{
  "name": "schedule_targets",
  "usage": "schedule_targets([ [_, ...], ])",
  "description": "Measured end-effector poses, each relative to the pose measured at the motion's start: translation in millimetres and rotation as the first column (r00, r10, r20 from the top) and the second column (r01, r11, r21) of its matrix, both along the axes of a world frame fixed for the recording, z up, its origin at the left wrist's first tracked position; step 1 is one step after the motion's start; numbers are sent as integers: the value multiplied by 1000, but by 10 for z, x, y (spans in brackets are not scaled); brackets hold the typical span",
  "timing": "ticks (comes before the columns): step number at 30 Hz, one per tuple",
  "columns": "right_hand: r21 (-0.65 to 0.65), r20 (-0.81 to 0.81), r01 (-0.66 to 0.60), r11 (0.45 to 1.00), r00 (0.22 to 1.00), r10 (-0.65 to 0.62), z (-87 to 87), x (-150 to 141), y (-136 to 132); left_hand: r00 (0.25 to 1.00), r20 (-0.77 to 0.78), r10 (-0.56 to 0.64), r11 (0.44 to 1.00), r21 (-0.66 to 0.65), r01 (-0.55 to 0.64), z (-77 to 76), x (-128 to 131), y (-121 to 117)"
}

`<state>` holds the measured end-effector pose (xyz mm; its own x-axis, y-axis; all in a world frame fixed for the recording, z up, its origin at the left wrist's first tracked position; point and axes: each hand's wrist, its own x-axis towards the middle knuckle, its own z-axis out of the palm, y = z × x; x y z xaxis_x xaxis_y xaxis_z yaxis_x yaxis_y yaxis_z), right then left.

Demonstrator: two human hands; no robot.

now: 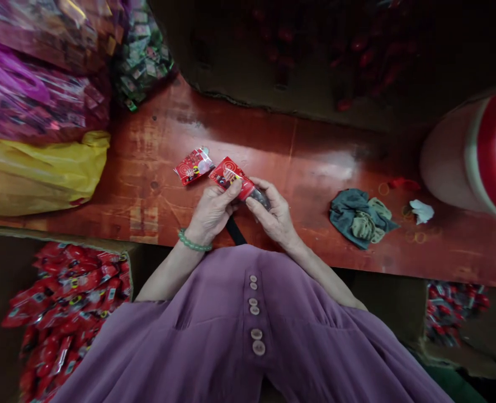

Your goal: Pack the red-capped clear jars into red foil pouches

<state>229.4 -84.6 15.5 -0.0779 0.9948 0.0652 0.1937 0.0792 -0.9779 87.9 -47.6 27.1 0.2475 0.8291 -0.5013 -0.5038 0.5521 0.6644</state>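
Between my two hands is a small red printed packet [227,170] with a dark, clear-sided container [259,197] at its lower right end. My left hand [215,211], with a green bead bracelet at the wrist, pinches the packet with its thumb on top. The fingers of my right hand [275,212] are closed round the dark container. Whether the container is inside the packet I cannot tell. Just beyond my left hand, a second red printed packet [193,167] lies flat on the red table [168,212]. A black strap [235,231] shows below my hands.
Filled plastic bags [42,101] and a yellow bag [46,173] are piled at left. A crumpled cloth [360,218], white tissue [421,211] and a red-lidded tub [457,151] stand right. Boxes of red packets [71,291] and small items [453,308] flank me; a dark carton [248,103] lies beyond.
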Motion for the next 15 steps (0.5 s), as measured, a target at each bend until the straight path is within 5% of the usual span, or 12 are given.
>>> schedule_targets([
  [4, 196, 179, 29, 980, 982, -65, -72, -5, -61, 1000, 2, -19, 1000, -16, 19, -44, 98, -92],
  [10, -15, -14, 221, 975, 975, -221, -125, -113, -107, 998, -62, -19, 998, 61, 23, -130, 183, -140],
  [15, 62, 73, 142, 988, 987, -146, -74, -70, -58, 1000, 3, -3, 998, 58, 3, -98, 149, -83],
])
